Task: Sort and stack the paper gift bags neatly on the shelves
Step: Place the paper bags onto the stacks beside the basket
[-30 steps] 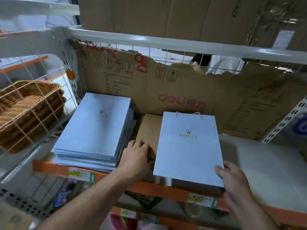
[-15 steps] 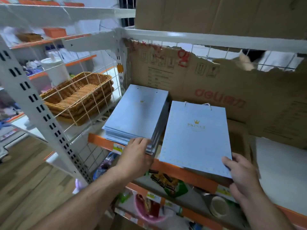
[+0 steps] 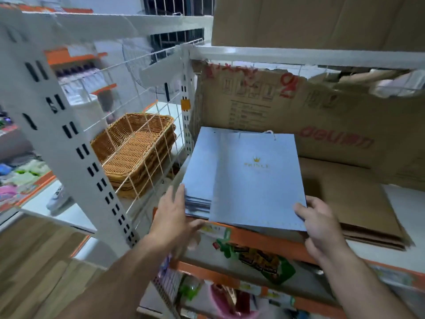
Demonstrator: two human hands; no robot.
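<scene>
A stack of pale blue paper gift bags (image 3: 199, 171) lies flat on the shelf (image 3: 264, 241) behind its orange front edge. One blue gift bag with a gold crown logo (image 3: 255, 180) lies over the stack's right part and overhangs to the right. My right hand (image 3: 320, 223) pinches this bag's near right corner. With straight fingers, my left hand (image 3: 173, 214) touches the stack's near left corner. To the right lies a flat pile of brown paper bags (image 3: 358, 203), partly under the blue bag.
Torn cardboard (image 3: 322, 116) lines the shelf's back. Stacked wicker baskets (image 3: 135, 148) sit behind a white wire divider (image 3: 158, 134) on the left. A slotted white upright (image 3: 69, 139) stands at the near left. Packaged goods (image 3: 264, 261) fill the shelf below.
The crown-logo bag has slid left from the brown pile onto the blue stack. My left hand moved from the stack's right side to its near left corner. The view swung left.
</scene>
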